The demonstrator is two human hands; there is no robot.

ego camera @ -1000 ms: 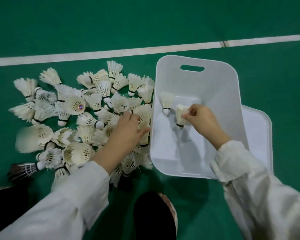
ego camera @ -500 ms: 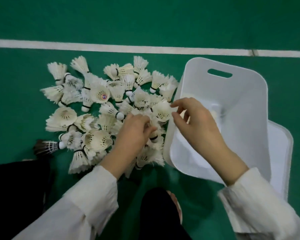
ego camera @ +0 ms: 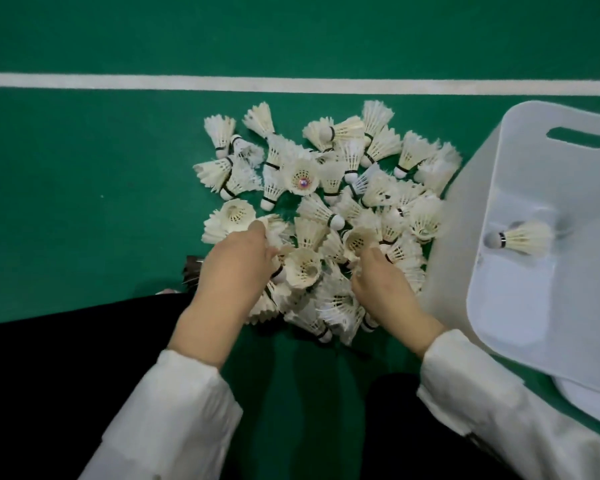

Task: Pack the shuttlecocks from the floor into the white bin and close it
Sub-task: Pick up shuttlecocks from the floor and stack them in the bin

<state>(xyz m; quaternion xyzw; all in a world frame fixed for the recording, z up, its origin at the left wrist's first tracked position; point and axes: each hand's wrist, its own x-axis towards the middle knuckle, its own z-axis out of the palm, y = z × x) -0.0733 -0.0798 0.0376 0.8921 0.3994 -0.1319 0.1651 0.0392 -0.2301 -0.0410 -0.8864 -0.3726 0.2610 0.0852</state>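
A heap of white feather shuttlecocks (ego camera: 329,202) lies on the green floor in the middle of the view. To its right stands the white bin (ego camera: 530,133), tilted toward me, with one shuttlecock (ego camera: 523,239) lying inside. My left hand (ego camera: 236,268) rests on the near left part of the heap, its fingers curled around the cork end of an upturned shuttlecock (ego camera: 302,268). On the near right part, my right hand (ego camera: 381,289) pinches the rim of another shuttlecock (ego camera: 357,239). Both palms are hidden.
The bin's white lid (ego camera: 589,393) lies flat under and behind the bin at the lower right. A dark-feathered shuttlecock (ego camera: 192,270) pokes out left of my left hand. My black-trousered knees (ego camera: 66,358) are close below. A white court line (ego camera: 291,83) crosses the floor beyond the heap.
My right hand has left the bin, where it put a shuttlecock down, and moved left onto the heap. My left hand stayed on the heap. The view has swung left.
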